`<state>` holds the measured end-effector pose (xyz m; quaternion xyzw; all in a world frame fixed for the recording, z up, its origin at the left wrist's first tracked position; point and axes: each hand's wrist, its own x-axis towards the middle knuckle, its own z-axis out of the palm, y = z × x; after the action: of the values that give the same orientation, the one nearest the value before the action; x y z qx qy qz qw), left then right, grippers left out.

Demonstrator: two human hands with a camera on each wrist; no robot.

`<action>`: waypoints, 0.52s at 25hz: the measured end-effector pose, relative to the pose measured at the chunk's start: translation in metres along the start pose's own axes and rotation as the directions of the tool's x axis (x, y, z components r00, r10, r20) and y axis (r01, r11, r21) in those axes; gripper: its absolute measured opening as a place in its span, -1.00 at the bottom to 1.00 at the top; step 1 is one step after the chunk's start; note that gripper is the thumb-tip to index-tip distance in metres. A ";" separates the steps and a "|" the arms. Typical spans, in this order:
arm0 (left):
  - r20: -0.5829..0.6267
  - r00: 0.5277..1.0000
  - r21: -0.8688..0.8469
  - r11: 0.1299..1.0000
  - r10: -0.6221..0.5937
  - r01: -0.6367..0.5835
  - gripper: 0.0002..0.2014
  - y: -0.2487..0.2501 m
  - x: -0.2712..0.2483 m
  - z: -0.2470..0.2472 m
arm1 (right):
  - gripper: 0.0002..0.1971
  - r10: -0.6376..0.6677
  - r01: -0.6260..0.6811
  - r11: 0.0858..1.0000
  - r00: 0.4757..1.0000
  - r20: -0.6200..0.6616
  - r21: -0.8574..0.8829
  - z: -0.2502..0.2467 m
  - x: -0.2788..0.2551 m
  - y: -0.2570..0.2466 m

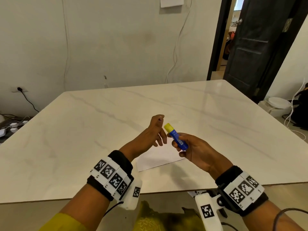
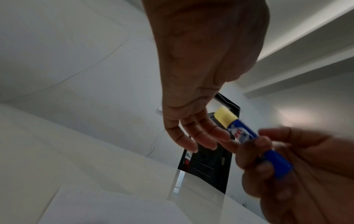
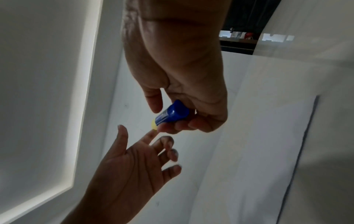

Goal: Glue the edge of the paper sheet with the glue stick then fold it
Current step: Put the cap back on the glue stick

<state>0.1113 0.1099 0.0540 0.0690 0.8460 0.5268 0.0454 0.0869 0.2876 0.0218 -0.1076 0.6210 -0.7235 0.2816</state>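
The left hand hovers with fingers spread and relaxed, holding nothing, just beside the capped glue stick gripped in the right hand. The paper sheet lies flat below, near the table's front edge.

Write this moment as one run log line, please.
right hand holds glue stick, cap on | left hand open beside cap | paper sheet flat, unfolded
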 end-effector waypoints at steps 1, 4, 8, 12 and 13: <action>-0.022 0.999 -0.025 0.999 -0.034 0.034 -0.54 -0.006 0.008 -0.005 | -0.73 0.004 -0.006 0.998 0.999 -0.033 -0.058 -0.009 0.007 0.000; -0.132 0.988 -0.060 0.995 -0.082 0.075 -0.56 -0.020 0.040 -0.023 | -0.78 -0.064 0.030 0.980 0.984 -0.167 -0.195 -0.044 0.033 -0.001; -0.214 0.972 0.077 0.990 -0.097 0.116 -0.65 -0.046 0.086 -0.056 | -0.66 -0.200 0.071 0.960 0.854 -0.481 -0.272 -0.110 0.067 0.014; -0.232 0.952 0.354 0.895 -0.199 0.273 -0.60 -0.084 0.127 -0.086 | -0.70 -0.208 -0.154 0.891 0.698 -0.685 -0.427 -0.169 0.087 0.033; -0.246 0.943 0.417 0.854 -0.224 0.312 -0.60 -0.095 0.130 -0.089 | -0.75 -0.210 -0.216 0.865 0.665 -0.717 -0.453 -0.173 0.085 0.034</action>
<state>-0.0370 0.0114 0.0078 -0.0916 0.9464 0.3091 0.0211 -0.0607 0.3842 -0.0625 0.1299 0.8467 -0.5148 -0.0346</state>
